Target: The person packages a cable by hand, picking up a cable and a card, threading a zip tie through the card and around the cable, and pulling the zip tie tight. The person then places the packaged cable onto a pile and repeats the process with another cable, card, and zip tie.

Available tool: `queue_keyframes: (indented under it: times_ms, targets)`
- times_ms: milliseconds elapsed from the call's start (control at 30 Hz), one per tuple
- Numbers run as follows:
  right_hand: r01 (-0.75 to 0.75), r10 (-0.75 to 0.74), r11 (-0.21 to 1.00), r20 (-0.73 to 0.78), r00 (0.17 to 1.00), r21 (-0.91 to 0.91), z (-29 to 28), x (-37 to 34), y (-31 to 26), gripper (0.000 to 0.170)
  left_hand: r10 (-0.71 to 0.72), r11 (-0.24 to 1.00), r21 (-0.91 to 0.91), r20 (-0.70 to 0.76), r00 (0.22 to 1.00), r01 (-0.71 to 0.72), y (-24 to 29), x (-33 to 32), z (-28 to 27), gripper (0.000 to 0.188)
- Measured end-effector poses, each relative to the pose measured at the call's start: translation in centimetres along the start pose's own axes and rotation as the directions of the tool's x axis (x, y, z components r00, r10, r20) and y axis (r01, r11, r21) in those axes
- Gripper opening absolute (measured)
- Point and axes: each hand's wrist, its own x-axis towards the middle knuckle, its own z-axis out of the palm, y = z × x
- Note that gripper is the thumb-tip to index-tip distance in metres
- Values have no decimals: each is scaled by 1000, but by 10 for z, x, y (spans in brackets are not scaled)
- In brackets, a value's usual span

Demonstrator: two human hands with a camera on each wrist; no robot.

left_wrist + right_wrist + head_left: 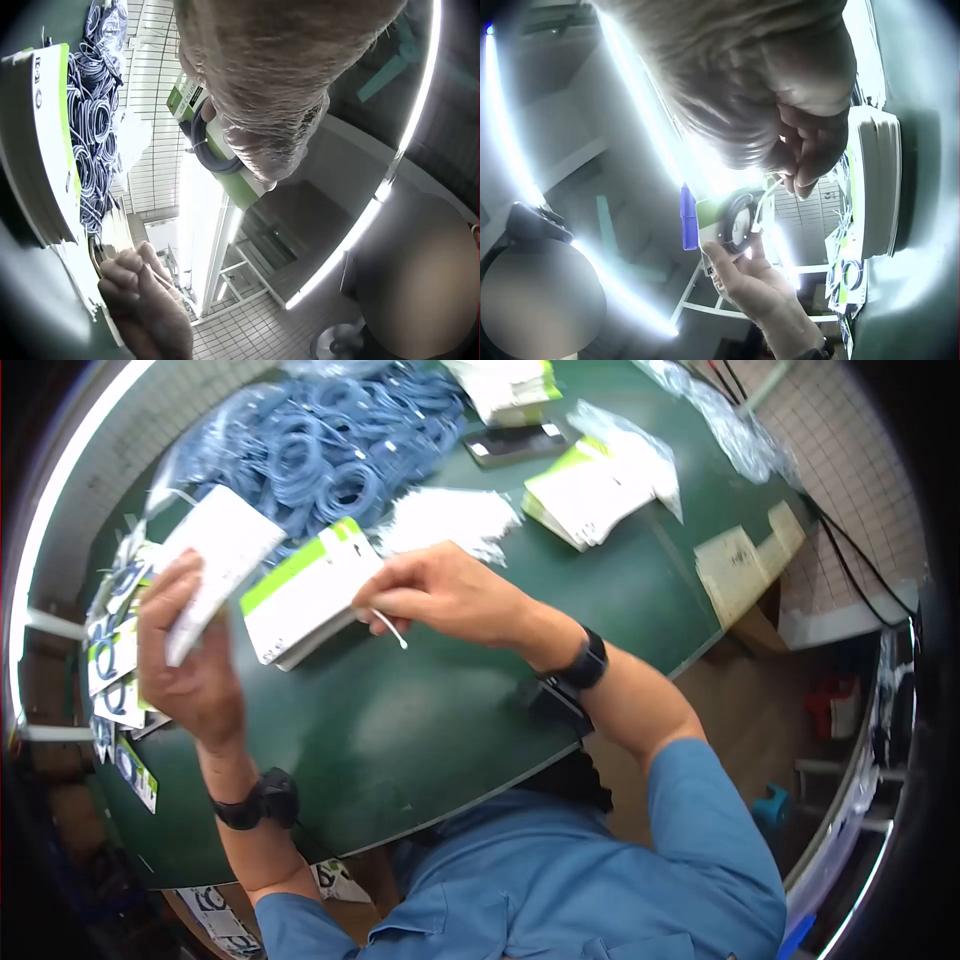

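My left hand (190, 670) holds up a white-backed card (232, 545) at the left, its thumb and fingers around the edges. On the card's green and white printed front sits a dark coiled cable (216, 157), with a pale tie around one part of it in the left wrist view. My right hand (445, 595) pinches a thin white cable tie (392, 628) between thumb and fingertips, the tie's small head hanging down. Just left of those fingertips lies a thick stack of green and white cards (315, 595) on the table.
Behind the stack are a heap of blue-grey cable coils (310, 450) and a pile of white ties (450, 520). Carded cables (115, 660) crowd the left edge. More cards (590, 490), a phone (515, 443) and clear plastic bags (735, 440) lie at the back and right.
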Motion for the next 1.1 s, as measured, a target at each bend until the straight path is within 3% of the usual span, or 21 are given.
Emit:
queue_keyframes:
  times_ms: [133,167,233,267,367,533,900,1067,1100]
  targets:
    - [133,-143,989,-212,967,-62,-2,-3,-14,21,128,987,91,43,991,-132,11,3,0,29]
    - [156,-165,986,-173,971,-60,-4,-5,-19,21,164,977,124,68,984,-171,14,4,0,32]
    - [242,-308,932,-240,921,-269,-6,-10,-28,22,200,967,150,57,978,-206,14,-1,1,32]
    - [246,-308,933,-226,924,-263,-5,-9,-31,22,227,962,138,60,972,-234,13,-5,3,32]
    - [535,-706,627,-125,697,-566,-1,-13,-34,21,242,963,101,88,966,-251,17,-20,8,32]
    - [631,-750,549,9,661,-548,16,-20,-42,21,281,958,11,163,946,-287,15,-34,21,32]
    - [629,-715,652,-66,696,-424,28,-17,-24,28,266,963,-16,193,944,-268,15,-33,23,31]
    - [662,-734,614,-3,679,-429,25,-16,-23,26,267,963,-9,167,949,-269,16,-33,22,31]
    - [615,-679,694,-58,731,-373,27,-20,-24,24,266,963,-6,163,950,-269,16,-34,22,31]
